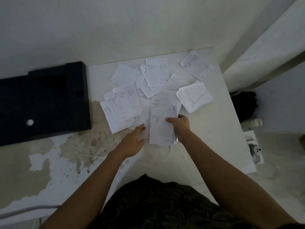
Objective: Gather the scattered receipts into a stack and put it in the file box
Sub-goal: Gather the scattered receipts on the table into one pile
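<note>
Surroundings: black file box (44,103) lies just left of the white tabletop (214,138), on a stained, patchy surface (74,146). Its top faces up and carries a small pale round spot (30,122). The light is dim, so I cannot tell whether the box is open. Off the tabletop's right edge are a dark bundle (245,104) and a short white cylinder (257,122).

Scattered receipts (156,75) cover the far half of the tabletop. They are white slips with faint printed tables, overlapping at mixed angles. One left group (125,104) hangs past the tabletop's left edge, toward the box. A thick pile (194,96) lies to the right. One slip (196,65) lies apart near the far right corner.

My right hand (180,126) grips a stack (160,128) of long receipts by its right edge. The thumb is on top and the fingers are curled underneath. The stack's edges are uneven and it is tilted slightly over the tabletop.

My left hand (133,141) is flat with its fingers (141,128) straight. They press on loose slips just left of the stack, between it and the left group.
</note>
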The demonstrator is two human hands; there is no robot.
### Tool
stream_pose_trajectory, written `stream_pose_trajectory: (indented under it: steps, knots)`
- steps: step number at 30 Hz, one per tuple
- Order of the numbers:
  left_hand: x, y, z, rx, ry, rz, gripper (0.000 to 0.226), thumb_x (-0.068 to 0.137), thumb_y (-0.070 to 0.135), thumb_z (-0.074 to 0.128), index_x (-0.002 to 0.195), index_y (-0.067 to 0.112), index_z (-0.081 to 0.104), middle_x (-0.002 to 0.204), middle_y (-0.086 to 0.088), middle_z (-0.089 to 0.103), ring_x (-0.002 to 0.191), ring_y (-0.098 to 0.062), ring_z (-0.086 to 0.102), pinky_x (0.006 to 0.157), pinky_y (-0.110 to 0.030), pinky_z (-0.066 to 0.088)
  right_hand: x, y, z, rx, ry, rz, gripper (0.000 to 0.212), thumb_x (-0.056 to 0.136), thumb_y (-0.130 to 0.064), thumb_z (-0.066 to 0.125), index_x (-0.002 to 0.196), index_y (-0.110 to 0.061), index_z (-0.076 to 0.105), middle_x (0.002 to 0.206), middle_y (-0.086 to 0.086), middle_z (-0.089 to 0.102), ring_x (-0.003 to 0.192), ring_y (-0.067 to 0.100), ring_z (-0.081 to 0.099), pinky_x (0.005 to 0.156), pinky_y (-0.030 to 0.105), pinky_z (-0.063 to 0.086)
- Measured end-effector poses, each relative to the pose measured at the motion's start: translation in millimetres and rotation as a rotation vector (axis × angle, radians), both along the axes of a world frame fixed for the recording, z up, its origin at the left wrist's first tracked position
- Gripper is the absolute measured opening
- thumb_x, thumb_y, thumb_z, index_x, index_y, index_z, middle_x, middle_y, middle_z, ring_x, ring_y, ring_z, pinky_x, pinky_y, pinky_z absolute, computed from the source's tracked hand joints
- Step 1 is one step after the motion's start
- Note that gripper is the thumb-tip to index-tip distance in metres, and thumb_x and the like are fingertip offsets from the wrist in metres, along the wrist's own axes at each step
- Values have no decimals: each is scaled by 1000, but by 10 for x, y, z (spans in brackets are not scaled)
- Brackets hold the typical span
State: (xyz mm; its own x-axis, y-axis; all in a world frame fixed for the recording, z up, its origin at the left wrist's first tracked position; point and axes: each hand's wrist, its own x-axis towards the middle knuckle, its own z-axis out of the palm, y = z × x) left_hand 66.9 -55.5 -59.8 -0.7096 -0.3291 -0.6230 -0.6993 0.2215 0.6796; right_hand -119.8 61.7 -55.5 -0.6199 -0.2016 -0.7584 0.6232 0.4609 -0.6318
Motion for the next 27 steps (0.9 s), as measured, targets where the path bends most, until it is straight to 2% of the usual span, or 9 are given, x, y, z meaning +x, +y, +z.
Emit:
stream_pose_trajectory:
  steps: [2,5,8,10,14,18,21,24,27]
  knots:
    - [-10,-4,-10,16,6,13,67,97,20,53,153,27,17,154,14,33,140,-13,33,118,-38,27,-11,-31,-26,10,-7,53,16,78,-10,78,88,-9,65,89,3,68,73,16,66,49,20,53]
    - [-47,-27,27,45,65,136,56,96,16,55,146,28,35,137,13,51,128,-13,49,101,-24,41,-24,-35,-58,102,114,182,35,80,-19,77,110,-4,66,100,6,66,90,25,65,76,34,56]
    - [-77,-170,86,-114,191,274,44,94,12,56,135,27,49,134,7,54,126,-11,49,99,-23,38,-55,62,-23,59,186,298,29,82,-24,74,106,-13,64,97,1,66,93,24,65,73,32,56]
    - [-61,-338,71,-275,171,234,51,95,16,56,143,24,42,151,2,39,138,-14,35,112,-32,29,-80,156,28,36,263,379,23,84,-27,72,102,-20,60,89,-10,63,84,13,63,62,20,50]
    - [46,-509,4,-349,-191,-108,69,99,30,47,155,21,7,163,2,-8,150,-21,-5,119,-52,14,-123,313,122,51,478,419,21,86,-21,66,105,-25,57,86,-19,59,76,-4,56,56,11,42]
    - [74,-438,-47,-434,-236,-247,75,98,30,45,154,20,-4,161,0,-20,149,-25,-12,118,-55,16,-186,329,231,-33,446,347,13,82,-18,69,88,-28,63,82,-17,67,73,1,64,56,11,47]
    - [93,-428,-59,-353,-197,-187,74,96,32,47,155,22,4,162,4,-13,150,-21,-9,119,-53,14,-196,229,246,-156,302,259,15,75,-19,77,88,-25,70,83,-10,76,78,9,73,61,20,56]
    - [164,-425,-54,-190,-9,65,65,94,25,48,153,21,21,163,4,10,149,-16,9,122,-43,13,-114,-7,175,-68,244,327,22,77,-27,79,94,-16,70,92,-1,73,85,19,71,70,31,58]
    - [250,-472,-88,-304,119,340,59,94,9,51,149,19,32,158,-3,29,144,-21,27,120,-42,22,11,-265,107,61,309,414,21,80,-33,76,86,-16,66,88,4,67,77,19,65,68,34,55]
